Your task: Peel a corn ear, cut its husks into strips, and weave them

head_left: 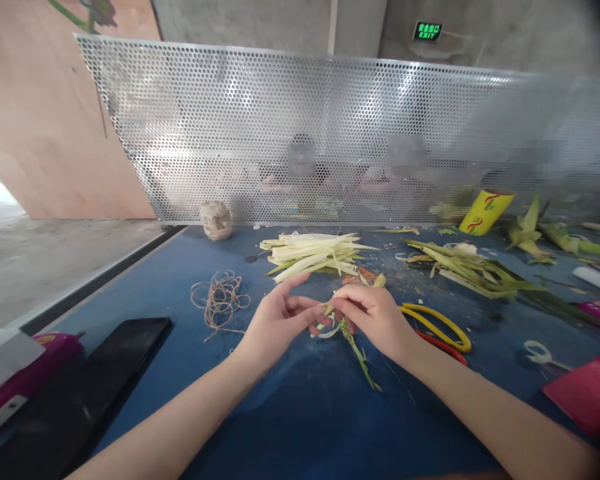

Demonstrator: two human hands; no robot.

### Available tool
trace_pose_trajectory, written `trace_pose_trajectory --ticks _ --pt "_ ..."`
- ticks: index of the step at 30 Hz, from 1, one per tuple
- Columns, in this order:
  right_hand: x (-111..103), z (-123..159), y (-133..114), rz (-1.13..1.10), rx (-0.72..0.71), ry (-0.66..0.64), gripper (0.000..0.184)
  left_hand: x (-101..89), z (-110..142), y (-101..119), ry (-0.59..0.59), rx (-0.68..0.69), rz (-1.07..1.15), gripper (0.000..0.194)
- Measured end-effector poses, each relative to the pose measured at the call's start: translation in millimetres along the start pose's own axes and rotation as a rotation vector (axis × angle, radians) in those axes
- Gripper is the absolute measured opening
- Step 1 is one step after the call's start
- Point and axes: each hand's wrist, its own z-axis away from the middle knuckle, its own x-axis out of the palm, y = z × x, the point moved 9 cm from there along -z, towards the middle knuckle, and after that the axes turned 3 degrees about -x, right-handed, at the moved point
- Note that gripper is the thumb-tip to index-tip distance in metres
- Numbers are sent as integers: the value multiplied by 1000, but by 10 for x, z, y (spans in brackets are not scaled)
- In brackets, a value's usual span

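Observation:
In the middle of the blue table, my left hand and my right hand meet fingertip to fingertip. Between them is a small pale green plant strip, which looks like corn husk; both hands pinch it with thumb and forefinger. The other fingers of my left hand are partly spread. Below my right hand hangs or lies a thin green piece with a knotted or braided look; whether it joins the strip is hidden. Just beyond the hands lies a pile of pale husk strips.
Scissors with yellow and red handles lie beside my right wrist. Tangled twine and a black phone are left. Greener husks and a yellow roll sit right. A perforated metal panel stands behind, with people beyond.

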Motion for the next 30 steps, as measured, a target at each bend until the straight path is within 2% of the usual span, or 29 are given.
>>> trace_pose_trajectory --ticks 8,13,15,18,20,22,26,30 --pt "6 34 -169 291 -216 -60 27 -14 50 -56 21 -86 108 74" --pt "14 106 -300 479 -416 -51 25 40 74 -122 -39 -178 164 81" --pt "29 127 -315 522 -459 -56 27 41 81 -111 -38 -167 151 86" --pt "73 146 -324 556 -489 -80 35 36 94 -21 -28 -78 79 92" --pt "92 148 -335 554 -480 -84 40 51 111 56 -39 -9 27 94" --pt "93 131 -321 496 -412 -92 42 74 128 110 -59 33 -21 93" --pt "97 86 -229 215 -193 -125 41 80 146 170 -70 88 -73 88" --pt "97 64 -160 33 -73 -100 45 59 151 195 -50 128 -83 93"
